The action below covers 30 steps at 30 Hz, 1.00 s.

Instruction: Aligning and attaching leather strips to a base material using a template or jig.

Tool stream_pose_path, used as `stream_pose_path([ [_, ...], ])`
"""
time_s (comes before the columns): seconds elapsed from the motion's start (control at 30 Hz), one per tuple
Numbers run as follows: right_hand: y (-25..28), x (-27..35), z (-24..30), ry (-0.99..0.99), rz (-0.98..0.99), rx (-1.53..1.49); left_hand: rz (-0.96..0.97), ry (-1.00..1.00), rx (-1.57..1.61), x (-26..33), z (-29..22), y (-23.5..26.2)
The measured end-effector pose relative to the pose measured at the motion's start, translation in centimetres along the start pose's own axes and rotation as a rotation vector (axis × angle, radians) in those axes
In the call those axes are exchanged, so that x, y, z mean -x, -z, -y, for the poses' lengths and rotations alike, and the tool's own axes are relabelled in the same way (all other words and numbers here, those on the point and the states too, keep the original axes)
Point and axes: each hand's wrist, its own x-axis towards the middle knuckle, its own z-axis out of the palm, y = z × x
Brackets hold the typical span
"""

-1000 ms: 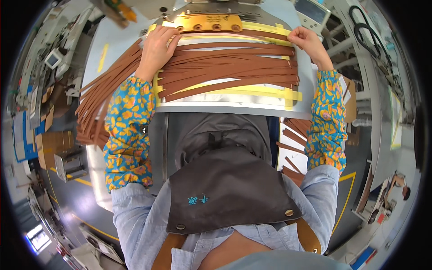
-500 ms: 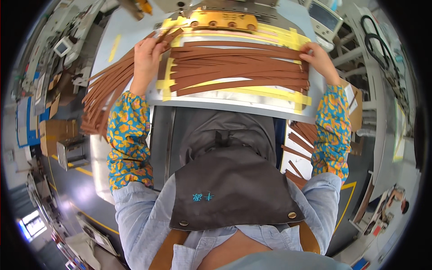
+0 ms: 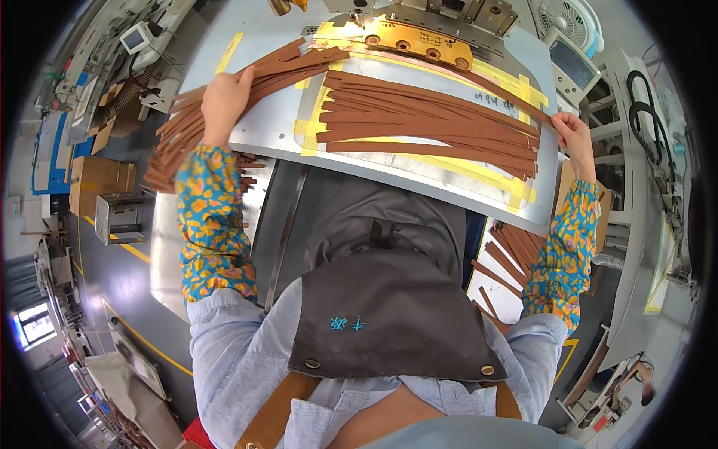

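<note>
Head view: hands (image 3: 226,103) (image 3: 574,133) partly hide brown strips (image 3: 280,71)

This is a factory workshop: control panel (image 3: 574,66), yellow-lined floor (image 3: 127,288) and, blurred at lower right, apparently machinery (image 3: 615,400).

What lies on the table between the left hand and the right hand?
In the head view, a loose layer of brown strips lies between the left hand and the right hand, with yellow tape showing at its left end.
</note>
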Motion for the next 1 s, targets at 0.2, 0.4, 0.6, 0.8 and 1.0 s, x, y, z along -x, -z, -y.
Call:
stream_pose_path([
  [0.2,-1.4,-0.8,1.7,0.034,0.058,-0.035,-0.130,-0.732,0.378,-0.5,-8.1,-2.4],
  [0.4,-2.5,-2.2,2.5,0.027,0.107,-0.034,-0.013,-0.815,0.426,-1.6,-9.7,-5.5],
  [0.6,-2.9,-2.9,3.5,0.009,0.111,0.002,-0.097,-0.878,0.375,-1.3,-10.9,-5.3],
  [0.8,-3.1,-3.9,2.5,0.037,0.103,-0.010,-0.071,-0.920,0.238,-1.0,-11.0,-5.1],
  [1.0,-6.7,-3.8,1.8,0.662,-0.133,0.497,-0.086,-0.902,0.233,-1.4,-11.2,-5.6],
])
